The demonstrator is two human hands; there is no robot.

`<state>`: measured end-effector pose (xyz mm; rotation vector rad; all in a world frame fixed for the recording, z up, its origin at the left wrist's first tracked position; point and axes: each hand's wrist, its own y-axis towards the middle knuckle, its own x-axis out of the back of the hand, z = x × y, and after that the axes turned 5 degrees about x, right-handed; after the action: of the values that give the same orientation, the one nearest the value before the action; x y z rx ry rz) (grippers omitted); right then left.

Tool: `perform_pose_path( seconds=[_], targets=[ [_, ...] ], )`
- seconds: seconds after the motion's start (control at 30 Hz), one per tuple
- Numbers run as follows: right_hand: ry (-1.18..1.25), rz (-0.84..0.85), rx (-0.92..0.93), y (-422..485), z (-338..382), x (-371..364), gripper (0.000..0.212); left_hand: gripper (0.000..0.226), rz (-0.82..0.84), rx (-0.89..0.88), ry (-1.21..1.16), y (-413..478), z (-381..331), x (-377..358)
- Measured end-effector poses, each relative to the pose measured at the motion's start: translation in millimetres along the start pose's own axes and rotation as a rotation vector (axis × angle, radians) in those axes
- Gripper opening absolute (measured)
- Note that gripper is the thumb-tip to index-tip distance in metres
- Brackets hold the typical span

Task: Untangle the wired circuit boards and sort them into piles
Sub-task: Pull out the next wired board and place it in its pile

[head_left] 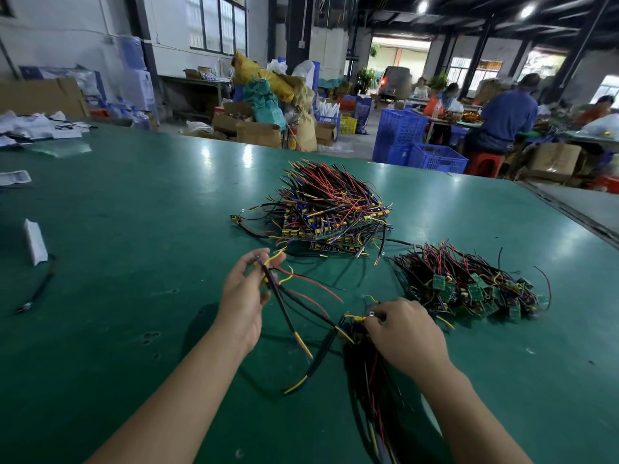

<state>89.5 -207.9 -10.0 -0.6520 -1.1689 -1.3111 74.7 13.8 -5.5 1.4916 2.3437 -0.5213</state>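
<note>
Head view shows untangling under way: left hand (243,296) pinches a black, red and yellow wire bundle (294,303) above the green table (134,229), right hand (402,333) pinches a yellow-tipped lead (356,318) at the dark tangle (368,380). Next likely needs gentle separating.

Both bare: left hand (243,298), right hand (407,333); slim fingers, narrow wrists. Behind wrist, left forearm (174,396) bare along whole visible length, widening toward lower frame edge. Same for right forearm (469,413). Nails too blurred to describe.
</note>
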Motion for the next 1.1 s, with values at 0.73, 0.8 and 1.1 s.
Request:
perform_pose_path(
  seconds=[0.73,0.8,1.1],
  targets=[
    [0.341,-0.032,0.616,-22.8,44.7,-12.6,0.026,0.018,0.02,0.176,-0.437,-9.7,4.6,-14.4],
    [0.315,-0.063,0.543,-20.7,44.0,-15.7,0.036,0.019,0.048,0.179,-0.437,-13.2,10.0,-17.0],
    [0.416,-0.164,0.296,-16.1,42.2,-14.8,0.043,0.026,0.134,0.155,-0.081,-23.8,32.7,-27.5]
  ],
)
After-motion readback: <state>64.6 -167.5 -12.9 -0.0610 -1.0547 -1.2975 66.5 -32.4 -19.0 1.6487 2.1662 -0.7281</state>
